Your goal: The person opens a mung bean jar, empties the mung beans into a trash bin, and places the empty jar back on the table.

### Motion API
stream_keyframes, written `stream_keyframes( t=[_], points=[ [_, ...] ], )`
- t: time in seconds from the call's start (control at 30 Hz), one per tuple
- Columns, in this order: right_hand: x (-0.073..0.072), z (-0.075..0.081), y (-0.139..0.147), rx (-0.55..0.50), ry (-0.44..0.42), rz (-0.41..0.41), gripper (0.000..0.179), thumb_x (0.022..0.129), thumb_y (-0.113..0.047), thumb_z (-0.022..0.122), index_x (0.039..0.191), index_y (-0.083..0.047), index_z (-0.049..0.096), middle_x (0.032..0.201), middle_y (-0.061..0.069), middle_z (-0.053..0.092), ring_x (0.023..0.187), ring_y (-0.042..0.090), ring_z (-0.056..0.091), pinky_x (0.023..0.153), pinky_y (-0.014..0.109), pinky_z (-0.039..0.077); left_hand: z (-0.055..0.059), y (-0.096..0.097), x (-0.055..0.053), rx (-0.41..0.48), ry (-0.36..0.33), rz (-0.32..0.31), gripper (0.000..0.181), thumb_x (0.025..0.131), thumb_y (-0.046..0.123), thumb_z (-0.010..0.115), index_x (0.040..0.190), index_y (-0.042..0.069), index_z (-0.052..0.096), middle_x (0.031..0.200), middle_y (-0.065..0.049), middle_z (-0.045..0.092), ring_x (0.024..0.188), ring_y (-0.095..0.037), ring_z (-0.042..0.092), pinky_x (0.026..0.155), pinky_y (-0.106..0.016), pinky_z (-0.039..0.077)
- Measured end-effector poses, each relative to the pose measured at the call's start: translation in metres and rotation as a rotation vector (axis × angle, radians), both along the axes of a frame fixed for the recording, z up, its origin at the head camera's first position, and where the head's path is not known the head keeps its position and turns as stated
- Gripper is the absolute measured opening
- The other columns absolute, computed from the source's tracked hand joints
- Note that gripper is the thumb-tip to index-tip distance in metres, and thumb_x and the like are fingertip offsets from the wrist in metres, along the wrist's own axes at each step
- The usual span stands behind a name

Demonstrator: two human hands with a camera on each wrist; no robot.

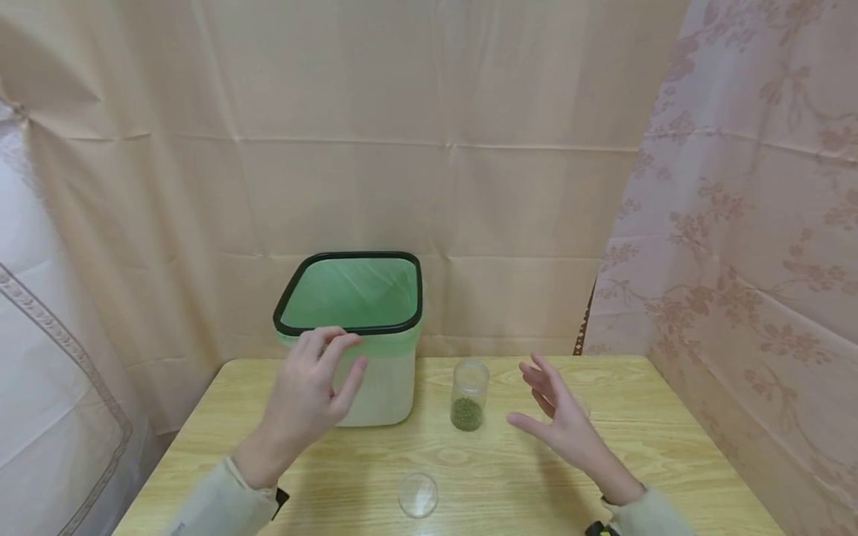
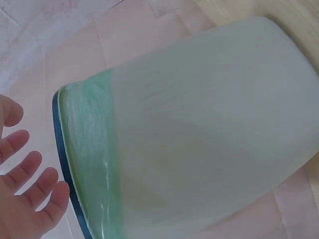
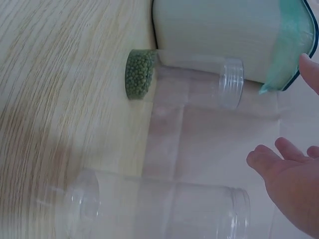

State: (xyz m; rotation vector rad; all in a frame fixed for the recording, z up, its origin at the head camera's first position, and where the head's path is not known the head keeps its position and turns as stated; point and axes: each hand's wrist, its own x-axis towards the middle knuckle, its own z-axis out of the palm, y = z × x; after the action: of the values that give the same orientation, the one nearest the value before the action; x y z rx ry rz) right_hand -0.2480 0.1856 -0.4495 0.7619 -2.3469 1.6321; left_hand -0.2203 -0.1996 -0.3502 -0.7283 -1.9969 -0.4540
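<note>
My left hand (image 1: 304, 398) is raised in front of a pale bin (image 1: 385, 387), fingers loosely bent and holding nothing. In the left wrist view its fingers (image 2: 39, 186) are right by the bin's dark rim (image 2: 63, 149). The bin is lined with a green bag (image 2: 89, 144) folded over its top. My right hand (image 1: 566, 432) hovers over the right of the table, thumb and fingers spread. Left of it stands a lidless clear jar (image 1: 471, 378) with green beans (image 1: 466, 414) at the bottom. A second clear jar (image 3: 164, 209), seemingly empty, stands mostly hidden behind the right hand.
A round clear lid (image 1: 418, 495) lies near the front of the wooden table (image 1: 482, 484). Beige curtain cloth (image 1: 523, 223) hangs right behind the table, with flowered cloth (image 1: 757, 246) along the right side and white cloth (image 1: 60, 387) at the left.
</note>
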Motion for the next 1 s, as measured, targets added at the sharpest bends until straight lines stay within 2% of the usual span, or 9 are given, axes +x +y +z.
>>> stream_keyframes(
  t=[0.17,0.37,0.47,0.67,0.83,1.0],
  points=[
    [-0.003,-0.004,-0.007,-0.016,-0.021,0.019,0.101,0.087,-0.009,0.080,0.162,-0.015,0.013,0.157,0.026,0.033,0.141,0.048,0.034,0.112,0.041,0.031,-0.009,0.005,0.002,0.007,-0.026,-0.016,0.028,0.099,0.029,0.057,0.108,0.004,0.068,0.106,-0.013,0.063,0.093,-0.030,0.060,0.071,-0.044,0.053],
    [-0.004,-0.007,-0.015,-0.038,-0.055,0.035,0.105,0.086,-0.009,0.081,0.162,-0.016,0.009,0.157,0.024,0.033,0.141,0.048,0.034,0.111,0.050,0.029,-0.019,0.010,0.007,0.017,-0.074,-0.014,0.028,0.099,0.030,0.058,0.109,0.005,0.068,0.108,-0.012,0.064,0.093,-0.029,0.062,0.069,-0.043,0.055],
    [-0.005,-0.010,-0.018,-0.054,-0.076,0.043,0.107,0.086,-0.007,0.081,0.163,-0.015,0.005,0.157,0.025,0.032,0.141,0.049,0.034,0.112,0.053,0.028,-0.025,0.013,0.008,0.014,-0.081,-0.011,0.028,0.099,0.030,0.058,0.110,0.006,0.067,0.110,-0.011,0.064,0.095,-0.029,0.063,0.069,-0.044,0.057],
    [-0.009,-0.015,-0.024,-0.063,-0.110,0.051,0.109,0.087,-0.008,0.081,0.162,-0.014,0.002,0.158,0.026,0.030,0.141,0.051,0.032,0.112,0.058,0.027,-0.034,0.019,0.009,0.013,-0.128,-0.017,0.028,0.099,0.030,0.060,0.113,0.007,0.067,0.114,-0.010,0.063,0.102,-0.028,0.063,0.078,-0.045,0.058],
    [-0.015,-0.021,-0.030,-0.091,-0.156,0.050,0.112,0.084,-0.009,0.083,0.163,-0.016,0.003,0.159,0.026,0.027,0.142,0.051,0.031,0.113,0.061,0.027,-0.043,0.026,0.007,0.026,-0.161,-0.055,0.027,0.100,0.029,0.060,0.113,0.007,0.067,0.115,-0.009,0.063,0.106,-0.027,0.062,0.086,-0.045,0.056],
    [-0.023,-0.030,-0.038,-0.114,-0.221,0.040,0.114,0.083,-0.011,0.084,0.163,-0.019,0.002,0.161,0.024,0.024,0.145,0.049,0.026,0.116,0.061,0.023,-0.052,0.034,0.007,0.033,-0.184,-0.098,0.023,0.098,0.024,0.064,0.113,0.007,0.066,0.117,-0.009,0.063,0.107,-0.026,0.062,0.088,-0.044,0.055]
  ],
)
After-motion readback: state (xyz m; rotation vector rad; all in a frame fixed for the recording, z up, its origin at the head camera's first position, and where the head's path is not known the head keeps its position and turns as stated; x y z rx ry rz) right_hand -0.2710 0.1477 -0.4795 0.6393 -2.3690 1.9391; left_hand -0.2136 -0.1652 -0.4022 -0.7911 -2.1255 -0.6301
